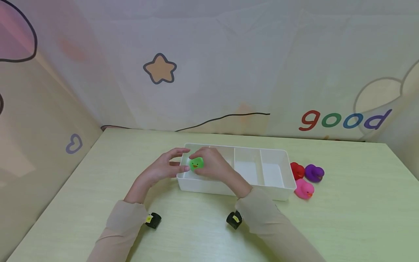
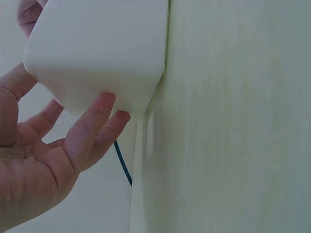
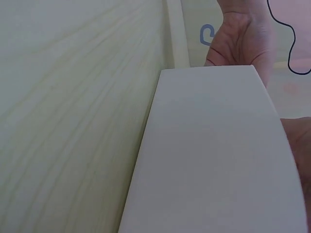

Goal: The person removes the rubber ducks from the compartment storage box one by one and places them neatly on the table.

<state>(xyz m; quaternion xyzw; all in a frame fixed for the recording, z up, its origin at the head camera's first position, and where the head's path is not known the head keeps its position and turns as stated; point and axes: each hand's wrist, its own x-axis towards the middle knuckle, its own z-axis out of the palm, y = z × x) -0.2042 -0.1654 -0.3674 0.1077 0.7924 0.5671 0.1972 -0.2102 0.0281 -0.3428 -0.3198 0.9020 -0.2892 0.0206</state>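
A white three-compartment tray [image 1: 278,183] lies in the middle of the pale green table. My right hand [image 1: 200,160] grips a small green rubber duck [image 1: 196,164] just above the tray's left compartment. My left hand [image 1: 183,159] rests at the tray's left end, its fingers spread around the corner. In the left wrist view the straight fingertips [image 2: 99,119] touch the outer wall of the tray [image 2: 102,53]. The right wrist view shows only the tray's long side wall [image 3: 214,155] and the left hand's palm [image 3: 240,39] beyond it; the duck is hidden there.
Three more rubber ducks stand on the table just right of the tray: red [image 1: 296,170], purple [image 1: 314,173] and pink [image 1: 304,189]. The tray's middle and right compartments show nothing inside. Patterned cloth walls [image 1: 209,72] close in the back and left sides.
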